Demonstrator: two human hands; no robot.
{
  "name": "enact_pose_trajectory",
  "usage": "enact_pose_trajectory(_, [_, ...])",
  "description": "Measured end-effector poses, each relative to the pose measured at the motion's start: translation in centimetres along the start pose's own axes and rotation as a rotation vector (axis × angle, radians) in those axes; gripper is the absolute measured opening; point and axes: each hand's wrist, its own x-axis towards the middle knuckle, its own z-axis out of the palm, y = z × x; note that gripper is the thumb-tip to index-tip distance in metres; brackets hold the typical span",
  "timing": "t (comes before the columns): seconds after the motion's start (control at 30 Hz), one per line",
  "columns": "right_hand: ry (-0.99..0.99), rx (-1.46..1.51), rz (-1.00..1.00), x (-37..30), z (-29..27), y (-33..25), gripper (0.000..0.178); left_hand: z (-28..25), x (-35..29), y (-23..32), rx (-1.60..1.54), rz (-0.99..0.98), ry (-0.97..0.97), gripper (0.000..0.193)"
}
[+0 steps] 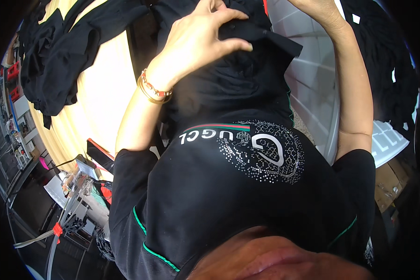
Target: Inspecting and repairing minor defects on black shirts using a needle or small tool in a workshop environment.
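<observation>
My left hand (198,37) is above dark cloth at the top middle, its thumb and a finger stretched out and apart. No object shows between them. A bracelet and a gold bangle circle that wrist. Under and beside this hand lies a piece of black fabric (284,44), with a squared corner sticking out to the right. At the upper edge, only part of my right hand (318,8) shows; its fingers are cut off by the frame. That hand is over a pale grey plastic surface (308,51).
Black garments (51,60) lie on a cream-coloured surface (102,88) at the left. More black cloth (382,60) is heaped at the far right, above a white plastic crate (388,140) and a cardboard box (389,184). A cluttered stand with a red tie (57,229) is at lower left.
</observation>
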Motion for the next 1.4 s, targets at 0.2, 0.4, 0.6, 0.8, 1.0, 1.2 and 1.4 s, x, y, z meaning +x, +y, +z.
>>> enact_pose_trajectory(0.2, [-0.011,0.004,0.046,0.0,-0.2,0.7,0.028,0.4,0.8,0.3,0.272,0.204,-0.084,0.042])
enact_pose_trajectory(0.4, [0.012,0.102,0.098,0.1,-0.1,0.6,0.028,2.6,1.9,-0.6,0.077,0.294,0.043,0.023])
enact_pose_trajectory(0.6, [0.014,0.068,0.122,0.0,-0.5,0.6,0.029,3.8,1.5,-2.0,-0.571,-0.214,-0.173,0.023])
enact_pose_trajectory(0.8, [0.024,0.077,0.112,0.1,-0.4,0.9,0.030,6.1,1.1,-0.1,0.010,0.136,0.059,0.045])
enact_pose_trajectory(1.0, [0.033,0.077,0.034,0.0,-0.1,1.5,0.030,9.0,4.8,3.6,0.372,0.360,0.083,0.025])
enact_pose_trajectory(1.2, [0.003,0.042,0.135,0.3,-0.4,0.5,0.029,13.6,6.6,3.5,0.612,0.135,-0.398,0.017])
enact_pose_trajectory(1.4, [0.001,0.056,0.146,0.4,-0.7,0.4,0.029,12.9,7.2,1.8,0.454,0.065,-0.389,0.021])
